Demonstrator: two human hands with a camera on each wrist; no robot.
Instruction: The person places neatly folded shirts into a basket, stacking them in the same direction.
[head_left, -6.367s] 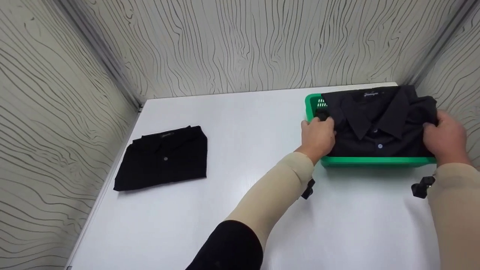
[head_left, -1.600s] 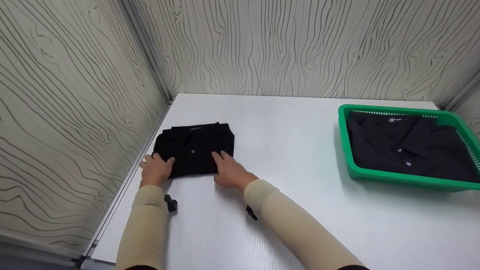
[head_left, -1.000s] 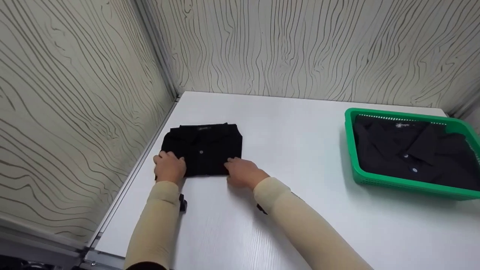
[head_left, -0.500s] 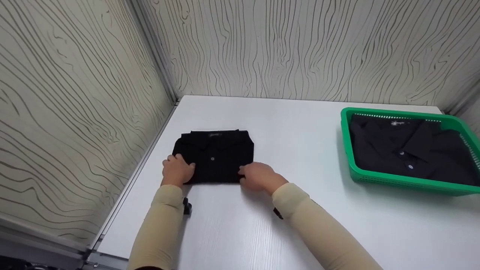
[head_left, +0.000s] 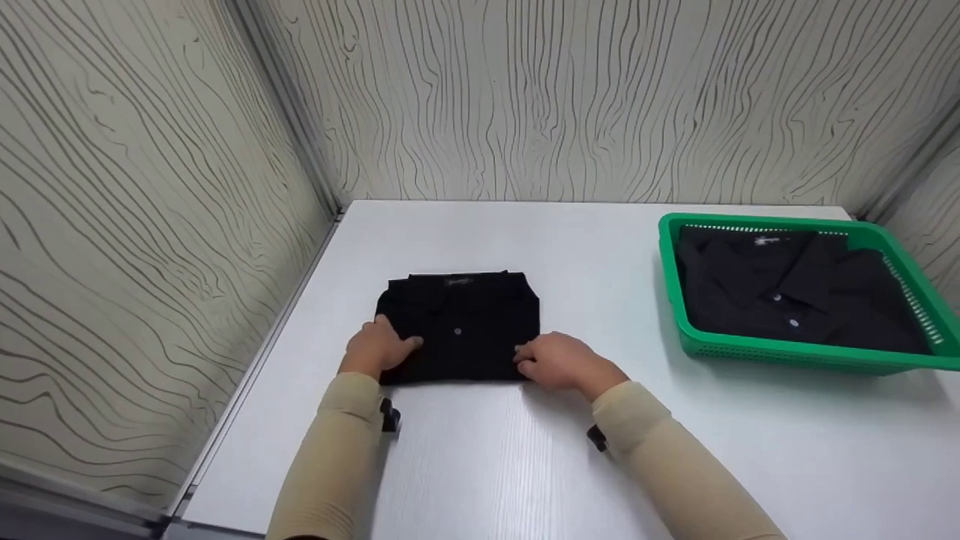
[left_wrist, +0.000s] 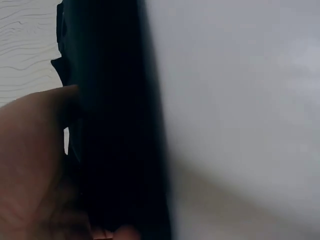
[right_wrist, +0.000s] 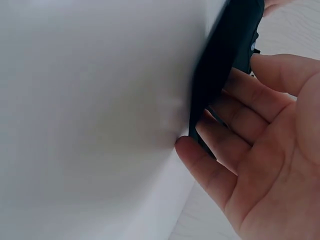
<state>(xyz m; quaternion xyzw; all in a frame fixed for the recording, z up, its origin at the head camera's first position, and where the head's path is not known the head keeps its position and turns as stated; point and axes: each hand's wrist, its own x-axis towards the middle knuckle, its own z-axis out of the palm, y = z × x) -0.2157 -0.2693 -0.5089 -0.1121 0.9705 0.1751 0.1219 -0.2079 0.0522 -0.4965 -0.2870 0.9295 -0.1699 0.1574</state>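
Note:
A folded black shirt lies on the white table, collar toward the back wall, a pale button showing on its front. My left hand grips its left side, thumb on top of the cloth. In the left wrist view that hand wraps the dark fabric, and a fingertip shows at the lower edge. My right hand holds the front right corner. Seen from the right wrist, this hand has its thumb above the shirt and several fingers tucked behind its edge.
A green plastic basket stands at the right of the table. Inside it lies another dark folded shirt, collar up. Wood-patterned panels close off the back and both sides.
Both hands have left the basket and its shirt for the other shirt. Over the last second that shirt has slid right and slightly nearer, with both hands on it.

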